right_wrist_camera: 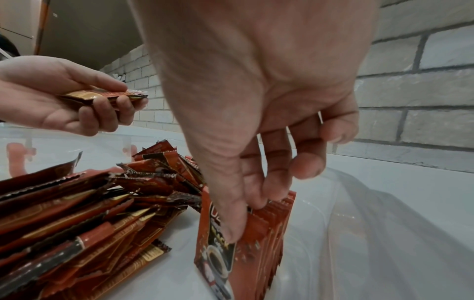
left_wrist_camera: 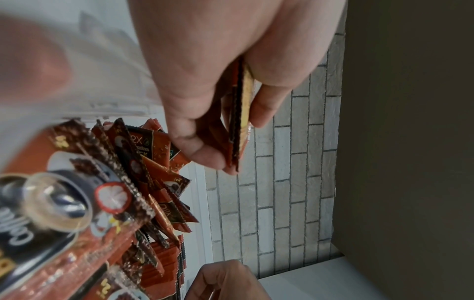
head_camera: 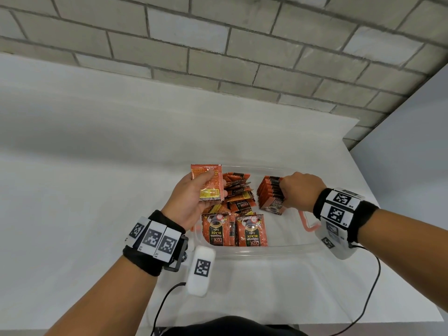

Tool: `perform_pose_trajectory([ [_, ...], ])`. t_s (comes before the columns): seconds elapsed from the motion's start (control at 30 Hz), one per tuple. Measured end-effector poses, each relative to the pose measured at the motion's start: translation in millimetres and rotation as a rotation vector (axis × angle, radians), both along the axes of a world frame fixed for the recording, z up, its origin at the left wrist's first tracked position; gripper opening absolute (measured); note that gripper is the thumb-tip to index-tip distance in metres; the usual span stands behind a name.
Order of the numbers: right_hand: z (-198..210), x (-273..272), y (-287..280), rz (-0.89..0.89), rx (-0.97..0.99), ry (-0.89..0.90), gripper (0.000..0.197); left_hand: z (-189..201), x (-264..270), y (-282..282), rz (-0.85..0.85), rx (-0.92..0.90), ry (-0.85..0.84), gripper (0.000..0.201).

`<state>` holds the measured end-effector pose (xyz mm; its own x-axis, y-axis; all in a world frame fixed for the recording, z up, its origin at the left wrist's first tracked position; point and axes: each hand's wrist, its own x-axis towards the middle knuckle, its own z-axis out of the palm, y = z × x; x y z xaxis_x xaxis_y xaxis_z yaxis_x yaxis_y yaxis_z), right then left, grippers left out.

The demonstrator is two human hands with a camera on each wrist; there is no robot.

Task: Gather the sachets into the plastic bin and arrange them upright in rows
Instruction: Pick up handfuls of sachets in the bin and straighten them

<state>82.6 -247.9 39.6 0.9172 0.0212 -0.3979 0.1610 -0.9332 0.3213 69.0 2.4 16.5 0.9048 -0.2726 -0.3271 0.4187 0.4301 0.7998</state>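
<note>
One clear plastic bin (head_camera: pixel 278 248) is seen on one white surface (head_camera: pixel 84 178). Two hands are counted: left hand (head_camera: pixel 191 202) and right hand (head_camera: pixel 299 190). A thin stack of sachets (head_camera: pixel 207 183) is held in the left hand; at least two edges are made out in the left wrist view, exact count not readable. One upright row of sachets (head_camera: pixel 270 194) is counted, roughly eight. One loose pile of sachets (head_camera: pixel 238 209) is seen, too overlapped to count. Two wrist bands are worn.

A white table (head_camera: pixel 97 190) bears the clear plastic bin (head_camera: pixel 266 248).
</note>
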Motion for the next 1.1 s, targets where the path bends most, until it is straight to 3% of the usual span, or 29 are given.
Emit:
perform_pose_trajectory([
  [0.2, 10, -2, -6, -0.088, 0.16, -0.04, 0.022, 6, -4, -2, -0.051, -0.03, 0.01, 0.017],
  [0.37, 33, -19, 6, -0.19, 0.76, -0.243, 0.027, 11, -6, -10, -0.148, -0.032, -0.025, 0.018],
  [0.43, 41, -31, 19, -0.232, 0.996, -0.228, 0.025, 13, -9, -16, -0.197, -0.004, -0.059, 0.022],
  [0.53, 47, -44, 32, -0.217, 1.169, -0.181, 0.031, 16, -13, -26, -0.28, 0.038, -0.124, 0.028],
  [0.67, 47, -44, 32, -0.202, 1.26, -0.221, 0.022, 21, -14, -36, -0.331, 0.041, -0.156, 0.028],
  [0.77, 49, -47, 26, -0.178, 1.302, -0.429, 0.016, 25, -12, -40, -0.301, 0.032, -0.107, 0.049],
  [0.87, 47, -56, 25, 0.014, 1.243, -0.583, 0.024, 26, -9, -40, -0.26, -0.052, -0.029, 0.046],
  [1.0, 28, -64, 21, 0.103, 1.14, -0.353, 0.025, 24, -8, -41, -0.236, -0.039, -0.113, 0.018],
  [1.1, 27, -66, 16, 0.008, 1.203, -0.275, 0.029, 23, -9, -43, -0.226, 0.009, -0.183, 0.022],
])
